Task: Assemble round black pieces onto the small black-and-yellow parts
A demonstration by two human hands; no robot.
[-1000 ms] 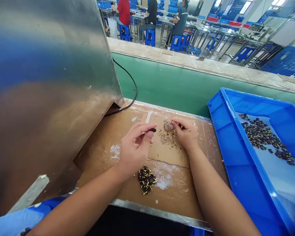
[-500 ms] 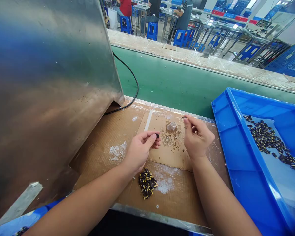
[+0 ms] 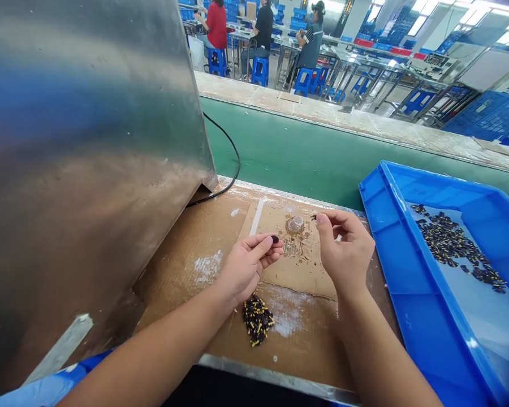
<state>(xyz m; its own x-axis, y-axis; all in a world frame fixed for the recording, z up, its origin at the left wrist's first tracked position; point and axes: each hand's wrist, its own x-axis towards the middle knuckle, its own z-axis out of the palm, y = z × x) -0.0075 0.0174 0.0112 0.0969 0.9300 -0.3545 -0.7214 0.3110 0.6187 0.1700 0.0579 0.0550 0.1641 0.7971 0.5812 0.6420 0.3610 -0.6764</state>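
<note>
My left hand point(image 3: 245, 267) is closed in a pinch on a small black part point(image 3: 275, 239) held between thumb and forefinger. My right hand point(image 3: 346, 247) is also pinched, holding a tiny dark part point(image 3: 313, 216) at its fingertips, just right of a small clear round cup point(image 3: 296, 224) that sits on the stained cardboard mat point(image 3: 220, 249). Below my left hand, near the bench's front edge, lies a small heap of black and yellow parts point(image 3: 257, 319).
A large tilted stainless steel housing point(image 3: 80, 141) fills the left, with a black cable point(image 3: 229, 169) running behind it. A blue tray point(image 3: 390, 249) at the right holds several more dark parts point(image 3: 453, 243). A green conveyor belt point(image 3: 305, 152) runs behind. People sit at far tables.
My right hand lifted away from the clear cup and drew back to the right with a tiny part pinched. My left hand pulled slightly nearer, still pinching its black part.
</note>
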